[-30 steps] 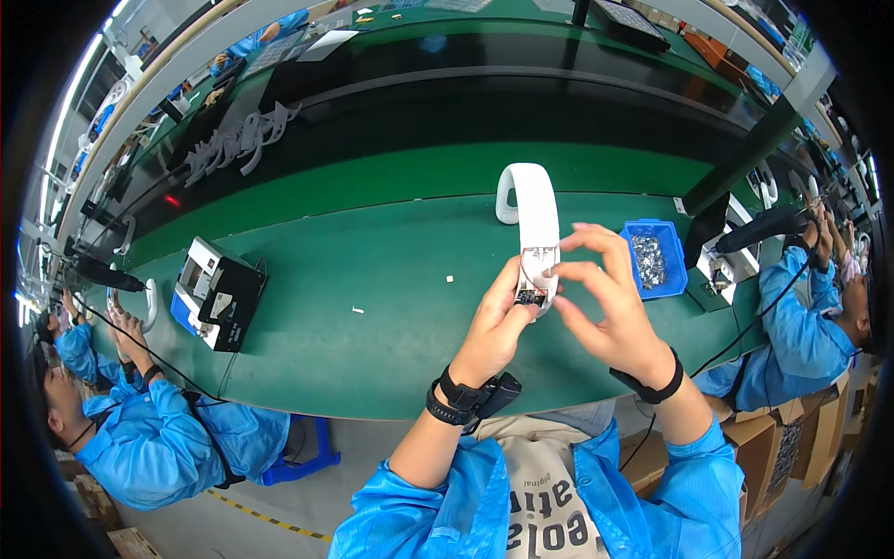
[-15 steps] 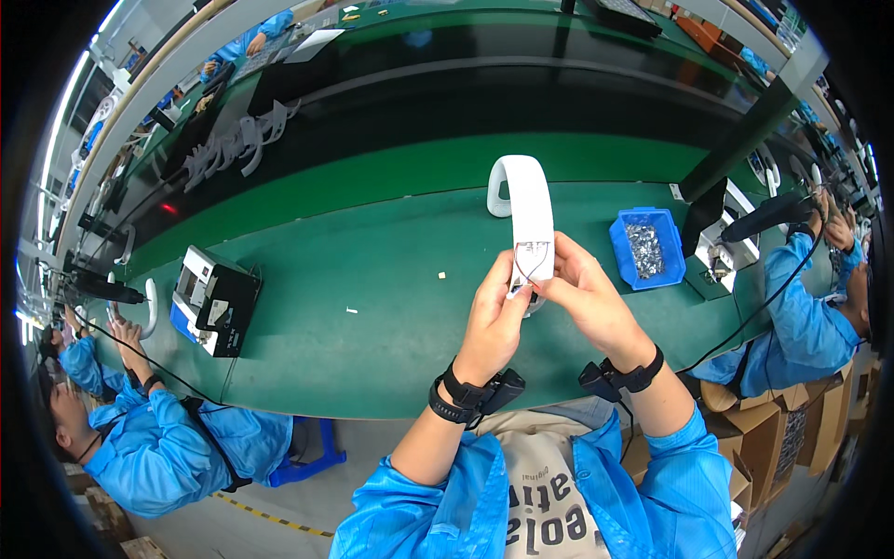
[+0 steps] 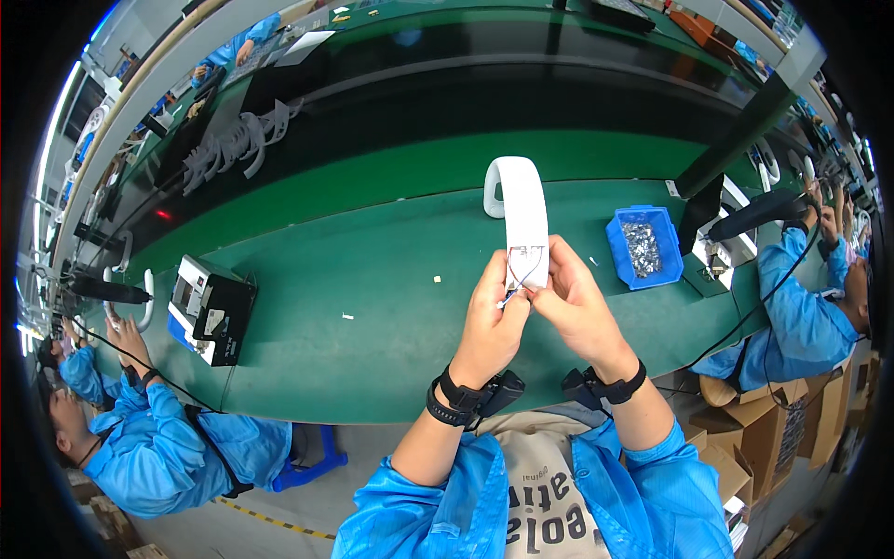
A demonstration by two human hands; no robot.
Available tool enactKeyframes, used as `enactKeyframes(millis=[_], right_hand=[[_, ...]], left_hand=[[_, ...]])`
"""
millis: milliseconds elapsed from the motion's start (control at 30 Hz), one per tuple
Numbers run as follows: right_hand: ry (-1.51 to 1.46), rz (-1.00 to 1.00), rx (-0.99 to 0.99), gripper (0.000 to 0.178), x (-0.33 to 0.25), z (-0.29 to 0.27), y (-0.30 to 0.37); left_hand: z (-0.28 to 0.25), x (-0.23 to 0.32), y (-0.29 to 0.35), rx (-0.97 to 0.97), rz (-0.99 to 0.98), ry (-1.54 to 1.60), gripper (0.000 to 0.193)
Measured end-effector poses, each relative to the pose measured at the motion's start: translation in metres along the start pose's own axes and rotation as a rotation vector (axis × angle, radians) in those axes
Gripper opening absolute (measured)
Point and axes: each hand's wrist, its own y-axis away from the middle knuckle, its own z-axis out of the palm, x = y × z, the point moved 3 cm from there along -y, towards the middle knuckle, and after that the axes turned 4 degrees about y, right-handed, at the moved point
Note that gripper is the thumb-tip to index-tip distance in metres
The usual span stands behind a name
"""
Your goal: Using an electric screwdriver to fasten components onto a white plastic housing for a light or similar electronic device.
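Observation:
Over the green bench, a white curved plastic band stands up between my hands, its far end hooked over to the left. Thin dark and reddish wires lie across its near end. My left hand is closed on the left edge of that end, thumb near the wires. On the opposite edge my right hand is also closed, thumb and fingers bent in toward the wire ends. What lies right under the thumbs is partly hidden.
A blue bin of small metal parts stands right of my hands. Black-and-white machines sit at left and right. Beyond runs a dark conveyor belt carrying white curved pieces. Co-workers in blue sit on both sides.
My right hand and forearm have shifted slightly left, and its thumb has moved off the band's lower end. The band stays held; more of its wires show now.

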Motion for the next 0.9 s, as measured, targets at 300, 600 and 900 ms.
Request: enactKeyframes(millis=[300, 600, 900], right_hand=[[0.257, -0.350, 0.366, 0.025, -0.025, 0.015, 0.053], [-0.531, 0.140, -0.008, 0.038, -0.034, 0.068, 0.049], [-0.677, 0.155, 0.040, 0.019, -0.015, 0.065, 0.038]], left_hand=[[-0.001, 0.002, 0.000, -0.057, -0.022, 0.030, 0.036], [-0.002, -0.003, 0.001, -0.082, -0.131, 0.199, 0.030], [-0.006, -0.009, 0.003, -0.076, -0.068, 0.166, 0.033]])
